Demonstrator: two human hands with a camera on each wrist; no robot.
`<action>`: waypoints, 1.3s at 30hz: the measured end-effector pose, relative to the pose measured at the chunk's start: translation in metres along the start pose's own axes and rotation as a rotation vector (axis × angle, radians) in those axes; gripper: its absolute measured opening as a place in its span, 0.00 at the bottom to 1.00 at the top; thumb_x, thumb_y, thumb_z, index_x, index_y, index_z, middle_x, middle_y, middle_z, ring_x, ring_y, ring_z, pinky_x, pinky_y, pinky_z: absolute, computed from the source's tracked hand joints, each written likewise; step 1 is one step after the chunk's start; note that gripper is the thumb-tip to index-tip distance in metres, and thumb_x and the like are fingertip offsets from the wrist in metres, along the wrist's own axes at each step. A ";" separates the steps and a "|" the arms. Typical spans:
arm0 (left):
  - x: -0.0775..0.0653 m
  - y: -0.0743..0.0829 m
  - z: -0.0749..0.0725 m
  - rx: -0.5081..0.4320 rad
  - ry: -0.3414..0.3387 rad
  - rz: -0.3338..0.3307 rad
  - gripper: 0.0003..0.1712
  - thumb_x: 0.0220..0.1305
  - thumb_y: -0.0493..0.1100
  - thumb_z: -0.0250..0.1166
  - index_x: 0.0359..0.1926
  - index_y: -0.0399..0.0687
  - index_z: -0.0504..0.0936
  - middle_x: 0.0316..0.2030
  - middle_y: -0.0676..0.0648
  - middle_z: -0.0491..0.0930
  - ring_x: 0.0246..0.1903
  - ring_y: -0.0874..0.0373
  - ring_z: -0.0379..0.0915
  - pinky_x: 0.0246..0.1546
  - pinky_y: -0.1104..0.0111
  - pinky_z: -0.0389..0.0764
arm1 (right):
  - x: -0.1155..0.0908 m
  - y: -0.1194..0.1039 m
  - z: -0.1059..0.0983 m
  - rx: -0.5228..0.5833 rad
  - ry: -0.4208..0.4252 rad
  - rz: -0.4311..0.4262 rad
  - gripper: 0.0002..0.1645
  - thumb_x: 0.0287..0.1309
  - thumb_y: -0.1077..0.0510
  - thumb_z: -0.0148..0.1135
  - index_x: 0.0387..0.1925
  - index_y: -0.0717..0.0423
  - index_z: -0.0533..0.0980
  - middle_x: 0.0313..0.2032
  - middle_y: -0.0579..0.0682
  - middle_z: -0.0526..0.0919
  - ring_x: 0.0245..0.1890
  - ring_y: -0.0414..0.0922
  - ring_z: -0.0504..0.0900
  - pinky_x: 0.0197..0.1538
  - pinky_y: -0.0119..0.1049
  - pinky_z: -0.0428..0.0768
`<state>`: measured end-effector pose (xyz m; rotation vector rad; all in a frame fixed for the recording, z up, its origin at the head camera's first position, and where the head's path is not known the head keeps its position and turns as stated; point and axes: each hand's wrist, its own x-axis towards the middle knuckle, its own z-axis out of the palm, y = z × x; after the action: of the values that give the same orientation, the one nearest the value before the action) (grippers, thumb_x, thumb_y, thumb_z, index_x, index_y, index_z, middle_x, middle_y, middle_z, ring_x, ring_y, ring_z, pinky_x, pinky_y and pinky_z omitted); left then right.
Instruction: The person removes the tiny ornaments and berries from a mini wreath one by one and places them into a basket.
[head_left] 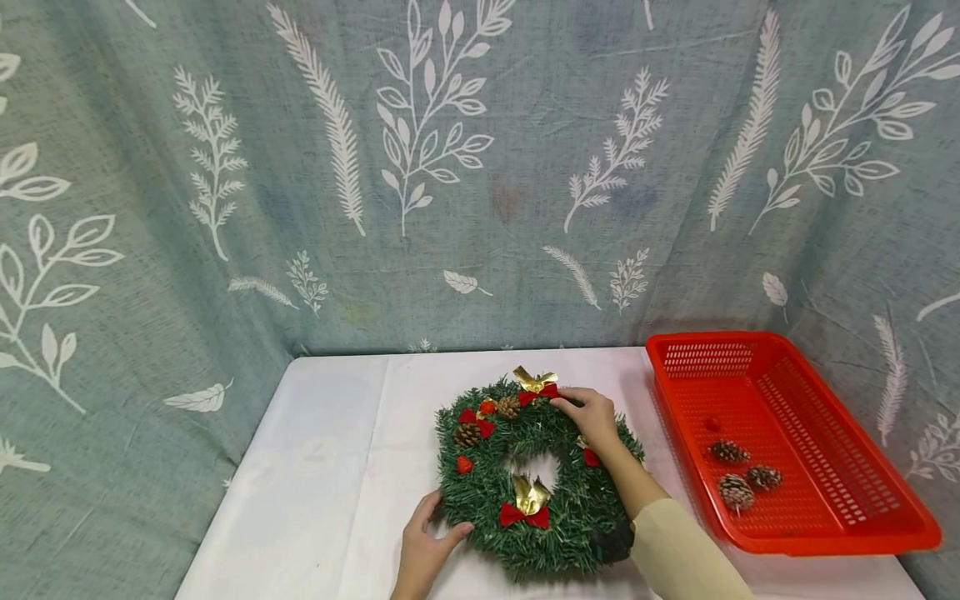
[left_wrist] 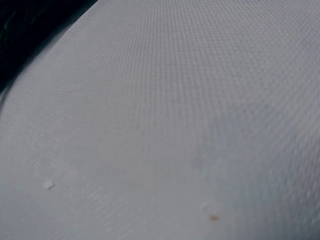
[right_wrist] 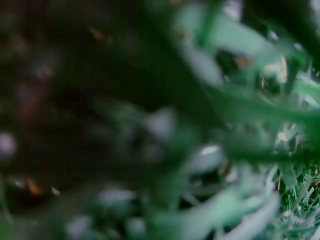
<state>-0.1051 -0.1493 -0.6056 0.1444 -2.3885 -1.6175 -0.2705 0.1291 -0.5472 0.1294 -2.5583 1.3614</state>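
Observation:
A green Christmas wreath [head_left: 480,492] lies on the white-covered table, trimmed with red-and-gold bows, pine cones [head_left: 467,434] and small red balls [head_left: 464,464]. At its lower left edge, my left hand [head_left: 424,542] holds the rim with thumb and fingers spread around it. My right hand [head_left: 592,417] reaches over the wreath's right side and pinches the right end of the top bow [head_left: 537,387]. Another bow [head_left: 527,503] sits on the near part of the ring. Blurred green needles [right_wrist: 235,210] fill the right wrist view.
To the right stands a red plastic basket [head_left: 795,367] holding several pine cones [head_left: 736,492] and a small red ball [head_left: 712,424]. Patterned grey-green curtains [head_left: 510,275] hang behind and beside the table [head_left: 322,467]. White cloth [left_wrist: 165,125] fills most of the left wrist view.

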 end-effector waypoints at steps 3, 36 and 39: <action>0.000 -0.001 0.001 0.008 0.004 0.002 0.36 0.43 0.50 0.77 0.55 0.46 0.78 0.51 0.53 0.78 0.51 0.60 0.73 0.53 0.64 0.77 | -0.002 -0.001 -0.001 0.040 0.026 -0.012 0.19 0.44 0.50 0.74 0.40 0.52 0.86 0.41 0.53 0.86 0.45 0.51 0.83 0.48 0.48 0.81; 0.001 -0.003 0.002 0.014 0.005 0.007 0.35 0.44 0.49 0.77 0.54 0.44 0.78 0.51 0.50 0.78 0.51 0.58 0.74 0.53 0.65 0.77 | -0.013 -0.039 -0.035 0.260 0.237 -0.309 0.13 0.41 0.68 0.74 0.35 0.62 0.85 0.34 0.57 0.85 0.34 0.40 0.81 0.38 0.27 0.81; 0.001 -0.002 0.002 0.010 0.004 0.007 0.35 0.43 0.49 0.77 0.54 0.45 0.78 0.51 0.51 0.78 0.51 0.59 0.73 0.53 0.65 0.77 | -0.019 -0.062 -0.049 0.258 0.237 -0.379 0.14 0.40 0.73 0.72 0.35 0.67 0.84 0.33 0.61 0.84 0.33 0.47 0.81 0.39 0.23 0.80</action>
<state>-0.1065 -0.1485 -0.6076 0.1416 -2.3915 -1.6011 -0.2326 0.1346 -0.4759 0.4446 -2.0300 1.4456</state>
